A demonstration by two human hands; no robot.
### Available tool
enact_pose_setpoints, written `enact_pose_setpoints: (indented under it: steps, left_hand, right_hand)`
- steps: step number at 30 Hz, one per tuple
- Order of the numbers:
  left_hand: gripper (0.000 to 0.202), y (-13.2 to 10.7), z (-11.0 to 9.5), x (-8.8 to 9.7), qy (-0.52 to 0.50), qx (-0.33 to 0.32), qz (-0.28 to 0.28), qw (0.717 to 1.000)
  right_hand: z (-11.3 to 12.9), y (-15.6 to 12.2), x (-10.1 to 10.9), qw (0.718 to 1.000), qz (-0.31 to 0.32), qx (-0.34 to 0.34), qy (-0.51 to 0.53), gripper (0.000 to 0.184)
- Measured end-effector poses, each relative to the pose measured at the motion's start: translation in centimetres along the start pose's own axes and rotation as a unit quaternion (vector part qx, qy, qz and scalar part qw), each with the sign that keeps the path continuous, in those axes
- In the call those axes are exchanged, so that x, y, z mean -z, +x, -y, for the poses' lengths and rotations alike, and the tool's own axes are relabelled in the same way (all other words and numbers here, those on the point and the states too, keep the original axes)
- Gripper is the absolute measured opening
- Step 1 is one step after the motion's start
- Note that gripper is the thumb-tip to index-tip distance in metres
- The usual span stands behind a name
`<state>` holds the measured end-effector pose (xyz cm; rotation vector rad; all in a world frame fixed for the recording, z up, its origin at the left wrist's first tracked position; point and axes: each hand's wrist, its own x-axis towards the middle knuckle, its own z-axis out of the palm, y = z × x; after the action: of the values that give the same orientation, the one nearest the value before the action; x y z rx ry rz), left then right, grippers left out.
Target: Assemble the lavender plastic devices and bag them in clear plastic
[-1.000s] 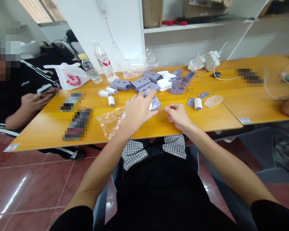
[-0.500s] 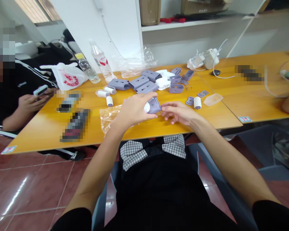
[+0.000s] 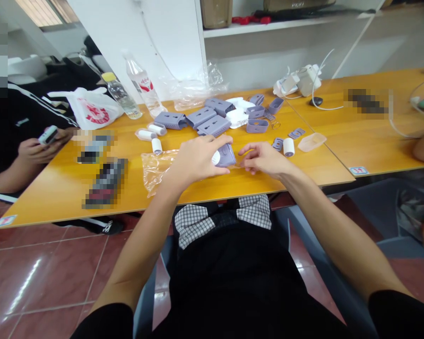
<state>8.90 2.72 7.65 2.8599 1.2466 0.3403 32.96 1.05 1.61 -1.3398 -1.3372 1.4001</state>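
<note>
One lilac plastic housing with a white roller (image 3: pixel 227 154) sits gripped in our left hand (image 3: pixel 198 160), near-centre on the orange wooden table (image 3: pixel 233 184), over a clear plastic bag (image 3: pixel 157 169). Our right hand (image 3: pixel 265 160) lies half open just right of it; whether it pinches film we cannot tell. Judged early: loose lilac housings (image 3: pixel 212 123) and white rollers (image 3: pixel 157 145) lie farther off.

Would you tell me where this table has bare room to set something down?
Bare wood lies along the near edge right of the right hand, up to the corner sticker, and at the near left corner, left of the blurred dark item. It is crowded around the left hand and its purple part: purple housings, white rollers and the clear bag.
</note>
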Motion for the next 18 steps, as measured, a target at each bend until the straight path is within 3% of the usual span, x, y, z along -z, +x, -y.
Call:
enact_pose_setpoints:
  steps: [6, 11, 14, 18]
  left_hand:
    - [0.073, 0.6, 0.4, -0.1, -0.025, -0.025, 0.016, 0.999]
    - [0.067, 0.7, 0.2, -0.2, -0.025, -0.047, 0.022, 0.998]
    - [0.066, 0.7, 0.0, -0.2, -0.024, -0.055, 0.025, 0.998]
    - [0.068, 0.9, 0.3, -0.4, -0.028, -0.068, 0.024, 0.997]
  right_hand:
    - [0.1, 0.0, 0.9, 0.998, 0.044, -0.038, 0.022, 0.035]
    - [1.1, -0.9, 2.5, 0.994, 0.101, -0.041, 0.032, 0.05]
    - [1.5, -1.2, 3.2, 0.994, 0.095, -0.028, 0.044, 0.055]
    - [0.9, -0.5, 2.6, 0.995, 0.096, -0.007, 0.012, 0.056]
